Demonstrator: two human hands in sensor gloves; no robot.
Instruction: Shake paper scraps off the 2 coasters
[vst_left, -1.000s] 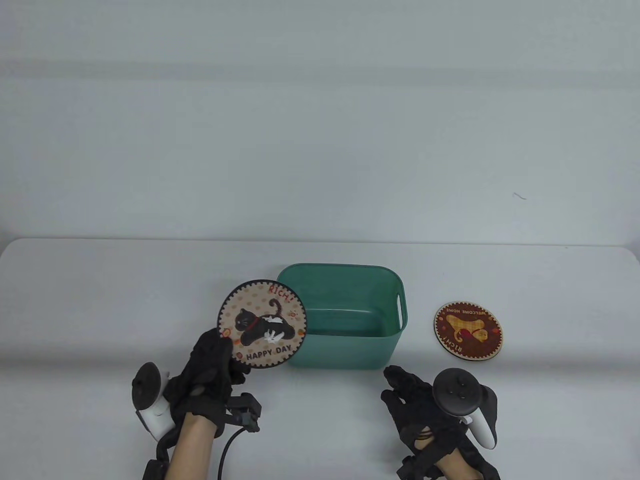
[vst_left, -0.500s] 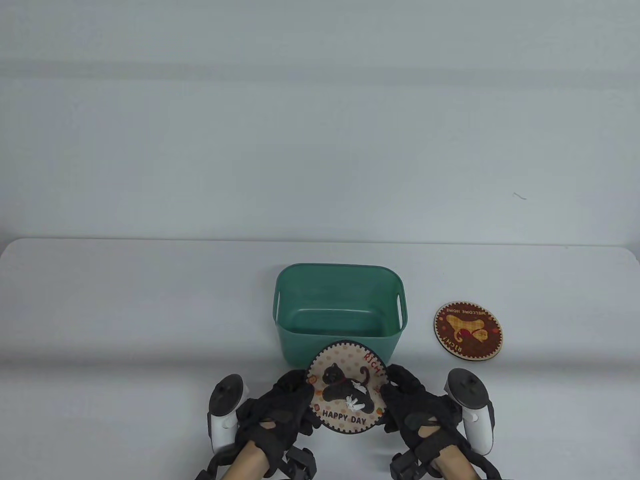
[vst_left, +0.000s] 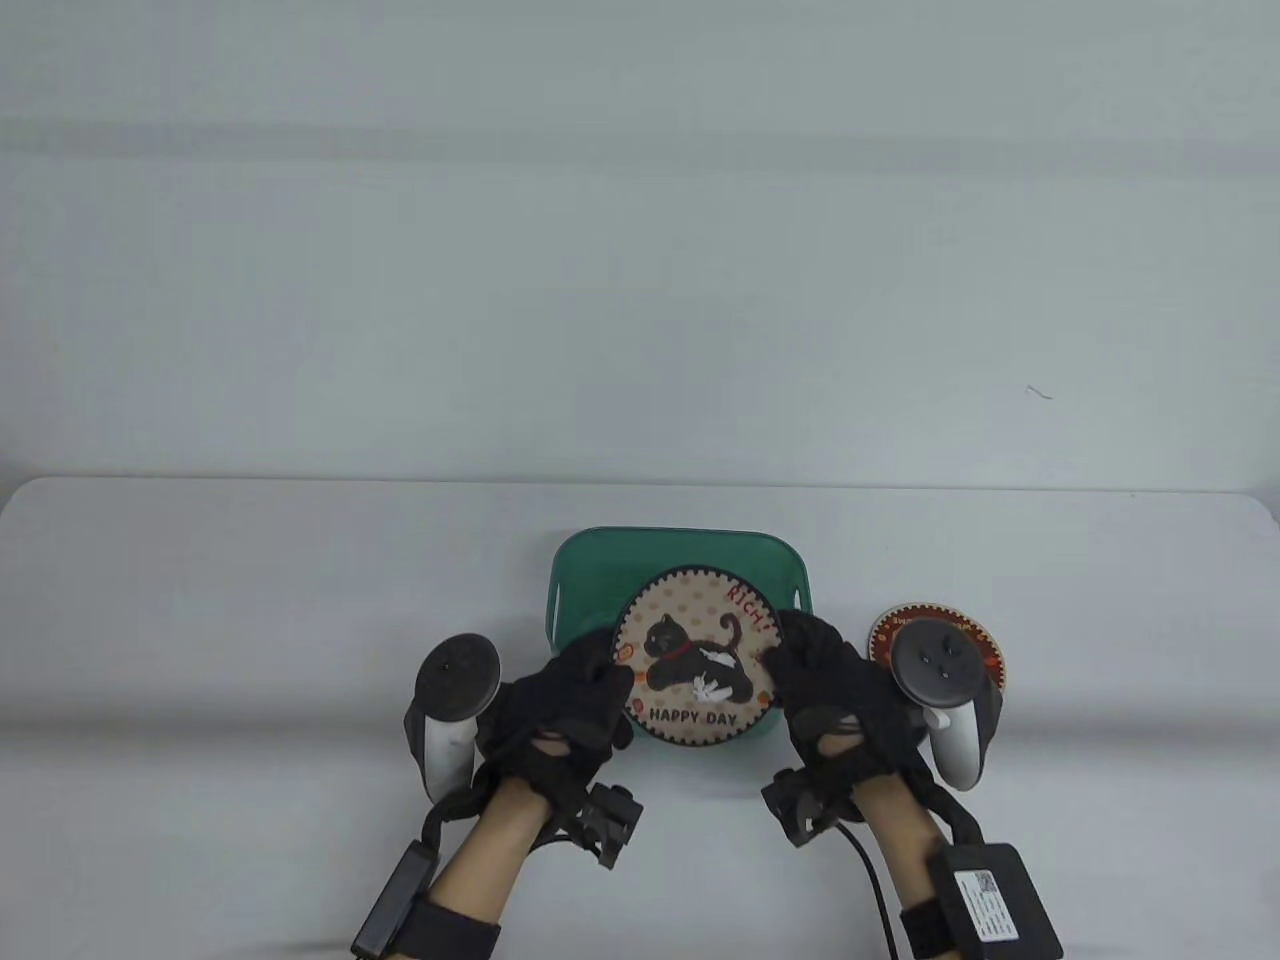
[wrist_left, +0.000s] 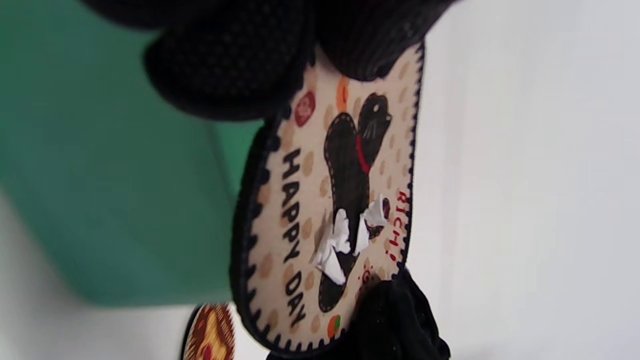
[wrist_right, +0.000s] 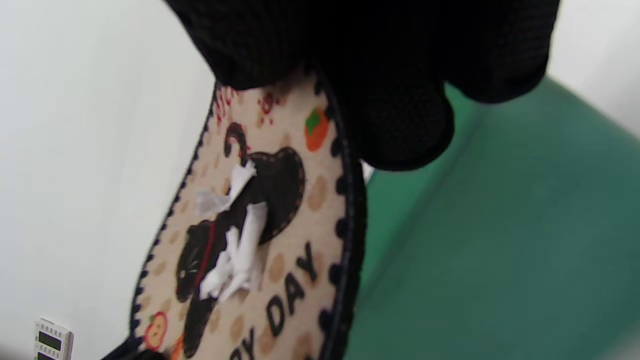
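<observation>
A round cat coaster (vst_left: 696, 655) reading "HAPPY DAY" hovers above the green bin (vst_left: 580, 570), face up. My left hand (vst_left: 575, 695) grips its left rim and my right hand (vst_left: 825, 675) grips its right rim. White paper scraps (vst_left: 712, 680) lie on the cat picture, also clear in the left wrist view as paper scraps (wrist_left: 345, 240) and in the right wrist view as paper scraps (wrist_right: 235, 250). The second coaster (vst_left: 925, 625), dark red and round, lies on the table to the right of the bin, partly hidden behind my right hand's tracker.
The green bin (wrist_right: 500, 240) stands mid-table under the held coaster, mostly covered by it. White table (vst_left: 250, 600) spreads to both sides. A small white device (wrist_right: 52, 340) shows at the bottom left of the right wrist view.
The left hand carried the cat coaster from the bin's left to the front, the right hand took its other rim, and both have now lifted it over the bin.
</observation>
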